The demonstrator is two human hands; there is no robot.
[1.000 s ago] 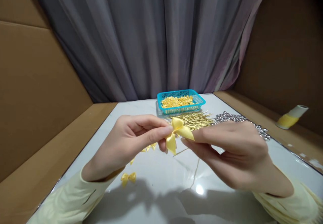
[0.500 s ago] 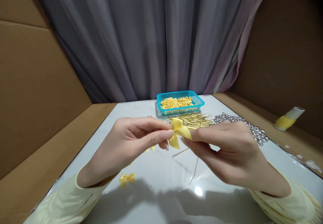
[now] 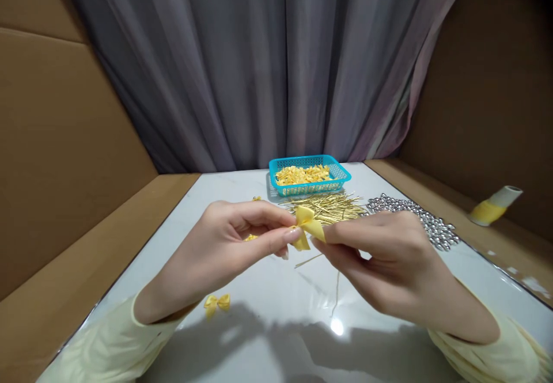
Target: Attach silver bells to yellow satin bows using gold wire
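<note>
A yellow ribbon bow point(image 3: 306, 222) is held in the air between my two hands, over the middle of the white table. My left hand point(image 3: 233, 250) pinches its left side between thumb and fingers. On the other side, the thumb and index finger of my right hand point(image 3: 384, 256) are closed on the bow's right tip. A thin gold tie point(image 3: 336, 294) hangs below the right fingers; its upper end is hidden. Another yellow bow point(image 3: 217, 304) lies on the table near my left wrist. More yellow pieces point(image 3: 251, 237) are partly hidden behind my left hand.
Behind my hands is a turquoise basket point(image 3: 273, 177) with yellow bows in it. A pile of gold twist ties point(image 3: 328, 205) lies before it, with silver beads point(image 3: 410, 213) to the right. A yellow-and-white tube point(image 3: 496, 205) sits on the right cardboard ledge. Cardboard walls flank the table.
The bow has turned and tilted slightly between my fingers, with its loops now at a different angle. Both hands keep their pinch and have barely shifted.
</note>
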